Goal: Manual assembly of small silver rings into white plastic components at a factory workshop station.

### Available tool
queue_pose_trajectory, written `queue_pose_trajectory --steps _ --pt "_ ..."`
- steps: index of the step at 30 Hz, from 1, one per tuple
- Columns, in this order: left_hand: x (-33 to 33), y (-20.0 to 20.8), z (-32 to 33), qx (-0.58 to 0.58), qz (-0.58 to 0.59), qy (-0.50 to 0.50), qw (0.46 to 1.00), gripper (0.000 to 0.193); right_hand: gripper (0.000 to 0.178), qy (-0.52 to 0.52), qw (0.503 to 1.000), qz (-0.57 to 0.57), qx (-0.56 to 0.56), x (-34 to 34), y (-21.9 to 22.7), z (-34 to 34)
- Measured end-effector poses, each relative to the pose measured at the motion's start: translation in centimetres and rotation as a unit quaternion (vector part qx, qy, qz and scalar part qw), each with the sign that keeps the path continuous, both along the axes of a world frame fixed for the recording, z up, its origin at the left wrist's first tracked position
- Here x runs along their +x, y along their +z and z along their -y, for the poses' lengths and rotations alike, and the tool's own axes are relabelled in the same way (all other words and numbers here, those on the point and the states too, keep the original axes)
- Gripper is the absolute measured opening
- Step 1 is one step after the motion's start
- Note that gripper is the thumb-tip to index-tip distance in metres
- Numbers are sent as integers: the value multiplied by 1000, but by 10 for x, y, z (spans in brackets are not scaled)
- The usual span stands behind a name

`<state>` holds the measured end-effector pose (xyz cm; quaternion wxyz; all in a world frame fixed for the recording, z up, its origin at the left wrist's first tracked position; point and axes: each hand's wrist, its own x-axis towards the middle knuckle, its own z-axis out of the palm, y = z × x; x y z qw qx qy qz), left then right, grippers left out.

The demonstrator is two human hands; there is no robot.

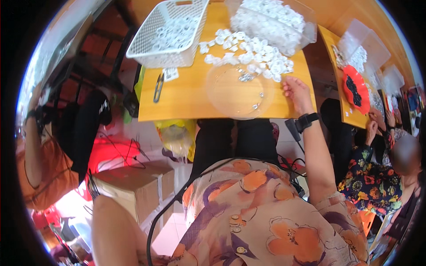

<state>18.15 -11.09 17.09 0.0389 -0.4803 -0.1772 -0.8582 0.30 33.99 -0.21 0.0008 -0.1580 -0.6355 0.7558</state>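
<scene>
My right hand (296, 92), with a dark band at its wrist, is at the right side of a yellow wooden table (186, 97). Its fingers are loosely bent and a little apart, and I see nothing held in them. Just beyond the fingertips lies a spread of small white plastic pieces (266, 55). To the hand's left sits a round, clear shallow dish (222, 99) near the front edge, with a few small shiny metal parts (246, 77) inside. My left arm (113, 230) is bent at the lower left, and its hand is out of sight.
A white perforated basket (137, 48) and a clear bin (310, 31), both holding white pieces, stand at the back. Black tweezers (158, 88) lie at left. Co-workers sit on both sides; a red tray (364, 95) is on the right table. A cardboard box (128, 181) stands below.
</scene>
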Motion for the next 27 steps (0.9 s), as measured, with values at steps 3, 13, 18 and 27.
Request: queue_pose_trajectory --steps 3,13,18,27 --pt "28 -13 7 -11 -17 18 1000 27 12 3 999 1 -33 -4 -9 -12" --pt "21 -136 6 -250 478 409 736 48 17 26 1000 15 5 -6 -11 -21" --pt "18 -329 59 -419 659 358 512 16 16 42 999 1 -1 -9 -10 -1" --pt "-97 -348 74 -382 604 367 596 13 16 31 999 -13 35 -4 -12 -18"
